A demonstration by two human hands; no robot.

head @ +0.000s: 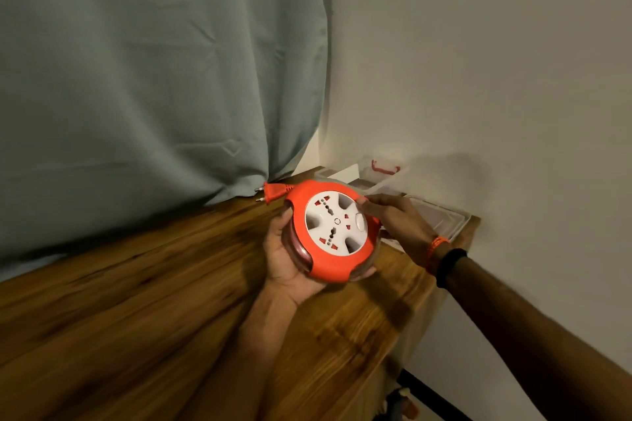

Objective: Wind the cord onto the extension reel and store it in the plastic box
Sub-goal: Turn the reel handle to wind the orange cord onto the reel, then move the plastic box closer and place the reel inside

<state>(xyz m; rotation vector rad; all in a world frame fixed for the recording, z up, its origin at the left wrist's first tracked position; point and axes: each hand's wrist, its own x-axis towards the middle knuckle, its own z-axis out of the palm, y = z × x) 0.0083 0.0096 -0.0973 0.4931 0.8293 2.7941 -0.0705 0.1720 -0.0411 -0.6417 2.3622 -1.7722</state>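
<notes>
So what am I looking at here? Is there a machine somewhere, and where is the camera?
There is no machine: a person is doing the job with bare hands, and the single picture comes from a wide-angle camera worn on the head, looking forward and down.

The left hand cups the round orange and white extension reel from underneath. The right hand, with an orange band and a dark band at the wrist, has its grip on the reel's far edge. The orange plug sticks out at the reel's upper left, so the cord looks nearly all wound in.

Below is a wooden table. In the corner by the wall sits the clear plastic box with a red latch, and a clear lid lies beside it. A grey-blue curtain hangs on the left.
</notes>
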